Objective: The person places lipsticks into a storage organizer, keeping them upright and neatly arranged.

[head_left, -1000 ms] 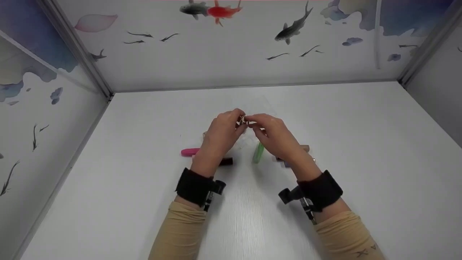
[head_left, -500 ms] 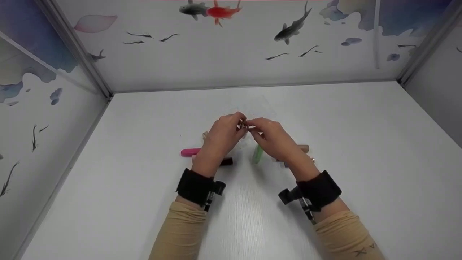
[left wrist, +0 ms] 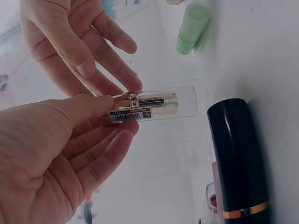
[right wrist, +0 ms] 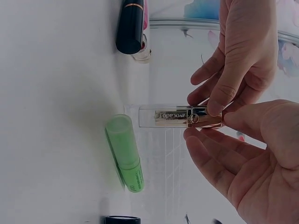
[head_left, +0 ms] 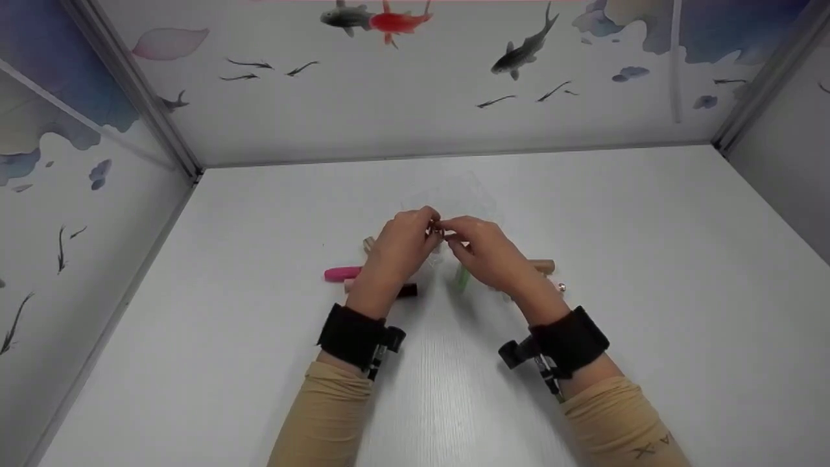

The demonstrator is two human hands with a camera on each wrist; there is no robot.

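My left hand (head_left: 405, 240) pinches a gold lipstick tube with a clear cap (left wrist: 161, 105) between thumb and fingers. A barcode label shows on its side in the left wrist view, and dark lettering in the right wrist view. My right hand (head_left: 489, 250) meets it from the other side, thumb and fingertips at the gold base (right wrist: 205, 122). The clear cap points down toward the table. In the head view the fingers hide most of the lipstick. Below the hands lies a light green tube (right wrist: 124, 149).
Left of the hands lie a bright pink tube (head_left: 342, 274) and a black tube with a gold band (left wrist: 238, 154). A tan tube (head_left: 541, 266) lies partly behind the right forearm. Clear plastic (head_left: 476, 194) lies beyond the hands. Patterned panels (head_left: 428, 117) border the white table.
Both hands have shifted slightly down in the head view, toward the person, with the lipstick still between them. The right forearm now covers more of the tubes beneath it.
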